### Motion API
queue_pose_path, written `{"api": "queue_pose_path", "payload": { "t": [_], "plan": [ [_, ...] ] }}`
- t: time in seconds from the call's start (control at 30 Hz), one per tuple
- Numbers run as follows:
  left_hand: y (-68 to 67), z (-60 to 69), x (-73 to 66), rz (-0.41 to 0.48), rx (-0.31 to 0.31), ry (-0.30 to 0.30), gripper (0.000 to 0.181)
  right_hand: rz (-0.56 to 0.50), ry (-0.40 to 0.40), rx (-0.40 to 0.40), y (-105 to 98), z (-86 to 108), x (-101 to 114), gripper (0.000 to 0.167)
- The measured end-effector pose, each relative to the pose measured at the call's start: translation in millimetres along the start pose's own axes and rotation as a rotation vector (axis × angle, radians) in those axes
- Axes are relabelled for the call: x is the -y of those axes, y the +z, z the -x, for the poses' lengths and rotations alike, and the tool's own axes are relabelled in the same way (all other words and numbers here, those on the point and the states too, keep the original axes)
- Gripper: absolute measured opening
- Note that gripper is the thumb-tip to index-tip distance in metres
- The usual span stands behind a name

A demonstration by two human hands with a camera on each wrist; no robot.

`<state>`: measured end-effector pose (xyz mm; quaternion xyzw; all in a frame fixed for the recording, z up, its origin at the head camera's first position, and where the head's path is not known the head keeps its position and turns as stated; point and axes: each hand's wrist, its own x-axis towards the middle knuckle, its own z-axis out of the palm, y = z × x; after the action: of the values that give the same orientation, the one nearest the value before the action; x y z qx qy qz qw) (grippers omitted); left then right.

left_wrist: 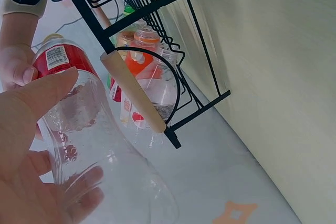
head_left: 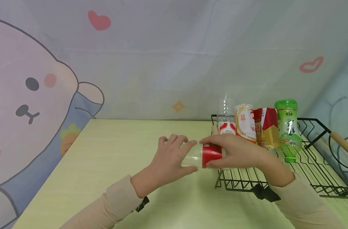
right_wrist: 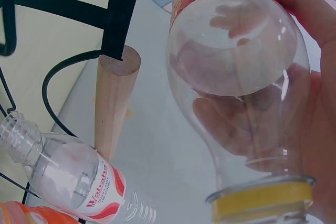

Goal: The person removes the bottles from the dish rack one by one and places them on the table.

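Note:
A clear plastic bottle [head_left: 194,156] with a red label and a yellow neck ring [right_wrist: 262,201] lies sideways above the table, by the rack's left end. My right hand [head_left: 234,151] grips it around the label, its thumb on the near side. Around the other end curls my left hand [head_left: 168,159], thumb below and fingers above. The left wrist view shows the left thumb across the bottle [left_wrist: 100,129], with fingertips visible through the plastic. In the right wrist view the right fingers show through the bottle's shoulder.
A black wire rack [head_left: 239,185] with wooden handles [right_wrist: 113,108] stands at right. It holds a clear bottle [head_left: 227,128], a white-and-orange labelled bottle [head_left: 245,121], a red-and-gold labelled bottle [head_left: 266,127] and a green bottle [head_left: 288,127] with its neck downward. A printed curtain [head_left: 162,63] hangs behind the table [head_left: 113,143].

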<state>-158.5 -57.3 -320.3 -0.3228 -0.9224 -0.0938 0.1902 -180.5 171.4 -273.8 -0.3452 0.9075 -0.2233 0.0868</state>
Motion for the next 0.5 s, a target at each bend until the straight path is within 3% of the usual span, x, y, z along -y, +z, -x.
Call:
{"api": "queue_pose_path", "payload": {
  "t": [0.17,0.5],
  "plan": [
    [-0.8,-1.2,-0.3,-0.008,0.011,-0.005,0.068,-0.007,0.013,0.009,-0.9,-0.3,0.6,0.062],
    [-2.4,-4.2,0.7,-0.028,-0.051,0.022,0.068,0.030,0.006,-0.013,-4.6,1.8,2.0,0.063]
  ]
}}
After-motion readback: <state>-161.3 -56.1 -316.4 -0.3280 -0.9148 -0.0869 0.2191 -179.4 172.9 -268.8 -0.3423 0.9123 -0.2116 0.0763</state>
